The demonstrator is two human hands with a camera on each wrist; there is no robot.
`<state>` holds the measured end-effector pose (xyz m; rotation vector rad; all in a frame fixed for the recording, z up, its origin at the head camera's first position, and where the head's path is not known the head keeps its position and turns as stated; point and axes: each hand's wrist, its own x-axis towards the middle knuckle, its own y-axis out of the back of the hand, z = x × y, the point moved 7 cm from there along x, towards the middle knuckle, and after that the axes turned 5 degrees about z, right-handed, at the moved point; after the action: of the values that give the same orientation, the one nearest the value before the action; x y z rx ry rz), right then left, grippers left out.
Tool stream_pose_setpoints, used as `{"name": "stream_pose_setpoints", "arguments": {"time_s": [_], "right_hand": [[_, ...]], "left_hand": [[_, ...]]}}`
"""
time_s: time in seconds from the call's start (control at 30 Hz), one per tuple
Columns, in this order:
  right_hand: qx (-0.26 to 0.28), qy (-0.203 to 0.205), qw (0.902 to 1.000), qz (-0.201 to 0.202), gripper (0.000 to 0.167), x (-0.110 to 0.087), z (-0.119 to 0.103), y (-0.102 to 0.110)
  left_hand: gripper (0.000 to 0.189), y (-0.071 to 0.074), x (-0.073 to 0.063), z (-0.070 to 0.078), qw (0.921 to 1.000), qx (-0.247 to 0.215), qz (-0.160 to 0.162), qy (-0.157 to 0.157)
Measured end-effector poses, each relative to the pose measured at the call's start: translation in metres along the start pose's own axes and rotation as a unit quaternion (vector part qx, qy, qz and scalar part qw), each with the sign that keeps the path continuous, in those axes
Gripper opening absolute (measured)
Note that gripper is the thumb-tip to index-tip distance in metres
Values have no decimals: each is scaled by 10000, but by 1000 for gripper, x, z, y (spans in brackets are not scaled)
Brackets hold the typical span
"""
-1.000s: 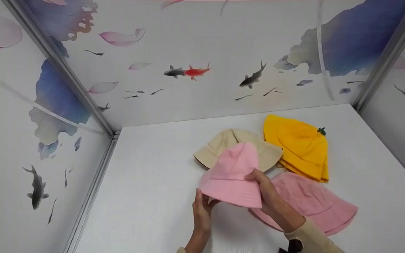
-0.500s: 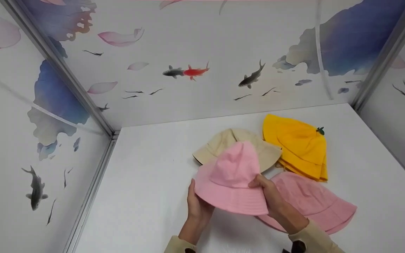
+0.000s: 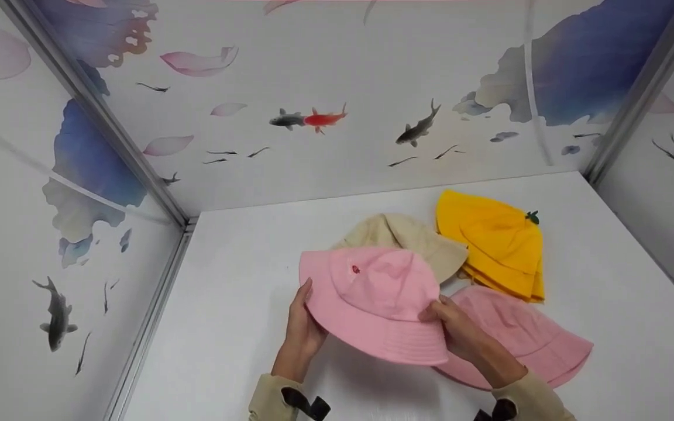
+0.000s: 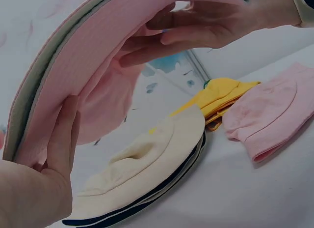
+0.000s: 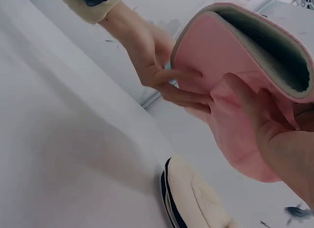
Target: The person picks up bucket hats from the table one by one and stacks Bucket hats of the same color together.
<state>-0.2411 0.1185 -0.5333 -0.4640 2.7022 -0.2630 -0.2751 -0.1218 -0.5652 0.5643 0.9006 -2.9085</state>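
Note:
A light pink bucket hat (image 3: 381,286) with a small red emblem on its crown is held above the table between both hands. At the brim's left end my left hand (image 3: 303,327) grips the edge, thumb on the outer face. My right hand (image 3: 460,330) pinches the right side where crown meets brim. The left wrist view shows the fingers of both hands on the pink hat (image 4: 73,75) and its grey-green lining. From the right wrist view, the hat (image 5: 230,85) appears folded, its lined opening showing.
Behind the held hat lies a beige bucket hat (image 3: 392,228), partly covered by it. A yellow hat (image 3: 489,240) with a green leaf tab lies at the back right. A second, duskier pink hat (image 3: 524,339) rests beside my right forearm. Printed walls enclose the white table (image 3: 226,292).
The held pink hat has turned and spread wider, bringing its red emblem into view. My left hand has moved left along with the brim, while the right hand has shifted slightly down.

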Motion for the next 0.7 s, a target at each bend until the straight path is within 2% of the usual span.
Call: {"name": "stream_pose_setpoints", "arguments": {"time_s": [0.1, 0.2, 0.33, 0.43, 0.53, 0.7], "right_hand": [[-410, 198, 9988, -186, 64, 0, -3, 2], [-766, 361, 9963, -145, 59, 2, -4, 5], [-1203, 399, 9919, 57, 75, 3, -3, 11], [-1459, 587, 9875, 128, 84, 5, -3, 16], [-1545, 814, 9845, 173, 84, 5, -3, 21], [-1591, 988, 9821, 214, 82, 6, -2, 29]], "left_hand": [[56, 7, 0, 4, 9998, 96, 136, 50], [55, 10, -1, 8, 9995, 222, 229, -11], [55, 13, -3, 12, 9988, 197, 335, -285], [54, 15, -5, 16, 9983, 81, 326, -478], [53, 17, -7, 19, 9980, -89, 314, -540], [58, 18, -13, 21, 9985, -31, 237, -493]]}}
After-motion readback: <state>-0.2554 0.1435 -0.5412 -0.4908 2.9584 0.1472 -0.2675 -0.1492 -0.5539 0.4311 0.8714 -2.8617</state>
